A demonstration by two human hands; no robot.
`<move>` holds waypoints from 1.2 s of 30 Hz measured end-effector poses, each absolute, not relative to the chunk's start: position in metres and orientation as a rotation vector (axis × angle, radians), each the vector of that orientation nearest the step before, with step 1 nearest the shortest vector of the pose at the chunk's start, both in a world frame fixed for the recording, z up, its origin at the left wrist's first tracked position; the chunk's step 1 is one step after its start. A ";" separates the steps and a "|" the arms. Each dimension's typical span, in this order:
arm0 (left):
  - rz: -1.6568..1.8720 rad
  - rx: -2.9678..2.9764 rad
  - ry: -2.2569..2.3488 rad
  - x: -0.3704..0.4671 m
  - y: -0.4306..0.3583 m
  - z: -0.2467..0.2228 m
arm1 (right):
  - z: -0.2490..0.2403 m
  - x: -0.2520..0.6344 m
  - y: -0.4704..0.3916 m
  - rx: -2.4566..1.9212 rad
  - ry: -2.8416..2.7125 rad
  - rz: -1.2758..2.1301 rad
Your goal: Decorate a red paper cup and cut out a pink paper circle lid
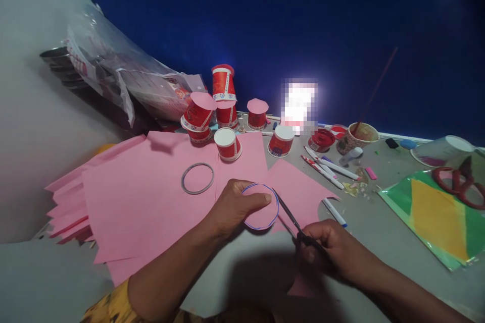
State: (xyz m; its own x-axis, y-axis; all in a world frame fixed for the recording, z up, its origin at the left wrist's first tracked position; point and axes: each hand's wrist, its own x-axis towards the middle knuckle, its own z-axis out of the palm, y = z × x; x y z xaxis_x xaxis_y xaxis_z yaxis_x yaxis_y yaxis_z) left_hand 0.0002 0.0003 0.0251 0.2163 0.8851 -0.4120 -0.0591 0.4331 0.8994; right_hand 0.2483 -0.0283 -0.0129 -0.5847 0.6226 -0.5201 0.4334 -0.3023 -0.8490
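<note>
My left hand (242,204) pinches a pink paper circle (261,217) outlined in blue, thumb on top and fingers underneath. In my right hand (328,245) is a pair of scissors (290,212) with dark handles, its blades parted at the circle's right edge. Behind the circle lies a pink sheet with a curved cut-out (291,179). A grey ring (197,178) rests on large pink sheets (151,197) to the left. Just beyond my hands stand two red paper cups, one at the middle (228,147) and one farther right (281,144), both with pale tops.
At the back, more red cups (224,83) are stacked, some topped with pink discs. Markers (322,166), a red paint pot (321,140) and a cup with a brush (358,139) stand right. Red-handled scissors (460,184) lie on a green and yellow packet (435,217). Plastic bags (132,81) lean left.
</note>
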 end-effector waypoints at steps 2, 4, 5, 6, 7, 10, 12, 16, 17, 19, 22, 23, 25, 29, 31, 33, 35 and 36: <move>0.786 0.901 1.171 0.000 0.000 0.025 | -0.009 0.247 -0.028 -1.367 -1.766 2.014; 0.783 0.907 1.174 0.000 0.000 0.025 | -0.006 0.246 -0.028 -1.368 -1.761 2.012; 0.784 0.910 1.176 -0.001 0.000 0.025 | -0.006 0.245 -0.028 -1.362 -1.756 2.014; 0.784 0.911 1.176 -0.001 0.000 0.026 | -0.005 0.245 -0.028 -1.356 -1.749 2.016; 0.784 0.911 1.173 -0.001 0.000 0.026 | -0.005 0.245 -0.028 -1.350 -1.745 2.021; 0.793 0.902 1.148 -0.002 0.001 0.028 | -0.007 0.245 -0.028 -1.346 -1.723 2.032; 0.803 0.896 1.129 -0.002 0.001 0.029 | -0.008 0.246 -0.028 -1.349 -1.720 2.034; 0.824 0.901 1.142 -0.003 0.003 0.029 | -0.011 0.248 -0.028 -1.355 -1.731 2.025; 0.832 0.908 1.155 -0.003 0.003 0.028 | -0.011 0.248 -0.028 -1.358 -1.730 2.030; 0.833 0.922 1.180 -0.004 0.003 0.027 | -0.011 0.247 -0.028 -1.369 -1.729 2.047; 0.800 0.946 1.183 -0.004 0.003 0.026 | -0.008 0.246 -0.028 -1.405 -1.704 2.069; 0.788 0.957 1.181 -0.005 0.003 0.026 | -0.007 0.245 -0.028 -1.405 -1.694 2.079; 0.776 0.978 1.178 -0.005 0.003 0.026 | -0.006 0.245 -0.028 -1.390 -1.678 2.096; 0.772 0.985 1.169 -0.006 0.005 0.025 | -0.007 0.246 -0.029 -1.393 -1.686 2.101; 0.777 0.986 1.162 -0.007 0.005 0.025 | -0.008 0.247 -0.030 -1.387 -1.695 2.097; 0.782 0.995 1.165 -0.007 0.004 0.026 | -0.010 0.248 -0.030 -1.364 -1.702 2.092; 0.777 1.005 1.175 -0.008 0.004 0.027 | -0.012 0.249 -0.030 -1.352 -1.707 2.086; 0.772 1.008 1.179 -0.008 0.004 0.027 | -0.012 0.250 -0.030 -1.349 -1.715 2.083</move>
State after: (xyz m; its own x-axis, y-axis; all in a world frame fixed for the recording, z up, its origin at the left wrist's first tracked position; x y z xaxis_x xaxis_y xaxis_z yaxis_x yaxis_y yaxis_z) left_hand -0.0078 0.0039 0.0270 0.2316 0.8995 -0.3705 0.0198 0.3764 0.9262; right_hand 0.2497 -0.0303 -0.0120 -0.5935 0.5927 -0.5444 0.4205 -0.3485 -0.8377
